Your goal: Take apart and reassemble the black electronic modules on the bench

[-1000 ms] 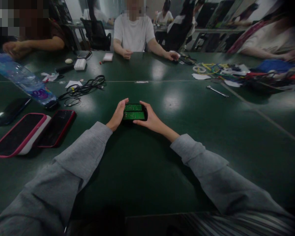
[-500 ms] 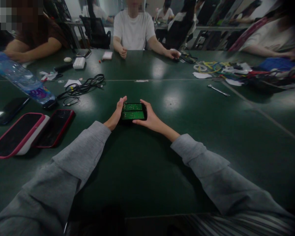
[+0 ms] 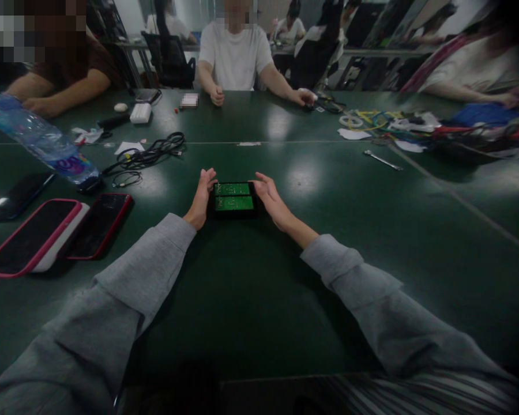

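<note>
A black case with two green circuit boards lies on the dark green table, in front of me. My left hand is upright at the left side of the case, fingers extended, palm facing it. On the other side, my right hand is open, its fingers spread near the right edge of the case. Neither hand is wrapped round the case; whether the fingertips touch its sides is hard to tell.
Phones and a tilted plastic bottle are at the left, near a black cable coil. A wrench and tangled wires lie at the right. A person in a white shirt sits opposite.
My right hand has let go of the case, its thumb no longer across the front edge. My left hand has shifted slightly left, and more of the case shows.
</note>
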{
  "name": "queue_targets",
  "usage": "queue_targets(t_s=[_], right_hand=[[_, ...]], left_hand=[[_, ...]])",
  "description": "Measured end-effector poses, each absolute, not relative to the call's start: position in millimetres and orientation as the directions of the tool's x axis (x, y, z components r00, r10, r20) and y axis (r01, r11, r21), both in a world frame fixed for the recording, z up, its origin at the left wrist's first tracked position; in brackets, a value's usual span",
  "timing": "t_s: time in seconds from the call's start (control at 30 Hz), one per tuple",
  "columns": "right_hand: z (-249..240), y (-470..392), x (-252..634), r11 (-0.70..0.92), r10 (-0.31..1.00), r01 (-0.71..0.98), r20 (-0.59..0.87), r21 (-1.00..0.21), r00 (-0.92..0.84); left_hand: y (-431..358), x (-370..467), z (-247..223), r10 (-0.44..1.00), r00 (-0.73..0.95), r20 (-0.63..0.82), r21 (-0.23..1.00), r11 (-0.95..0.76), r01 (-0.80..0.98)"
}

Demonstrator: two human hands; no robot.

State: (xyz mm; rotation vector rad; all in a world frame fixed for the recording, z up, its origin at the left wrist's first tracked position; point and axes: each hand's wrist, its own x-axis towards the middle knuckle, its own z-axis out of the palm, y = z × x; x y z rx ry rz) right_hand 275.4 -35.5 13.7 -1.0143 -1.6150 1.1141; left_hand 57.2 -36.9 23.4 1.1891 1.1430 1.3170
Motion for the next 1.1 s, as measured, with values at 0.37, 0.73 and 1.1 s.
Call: queue_targets(t_s=[0.37, 0.73, 1.1], right_hand=[[-11.7, -22.4, 277.0, 0.386, 0.916, 0.305, 0.401, -0.871, -0.012], [-2.1, -28.8, 275.2, 0.404, 0.912, 0.358, 0.400, -0.842, -0.089], [2.8, -32.8, 276.1, 0.418, 0.907, 0.368, 0.403, -0.830, -0.121]], left_hand=[[-35.8, 55.3, 8.5, 0.963, -0.152, 0.222, 0.969, -0.201, 0.140], [-34.9, 55.6, 7.7, 0.966, -0.125, 0.228, 0.967, -0.209, 0.145], [-34.8, 56.4, 7.3, 0.972, -0.061, 0.227, 0.971, -0.221, 0.094]])
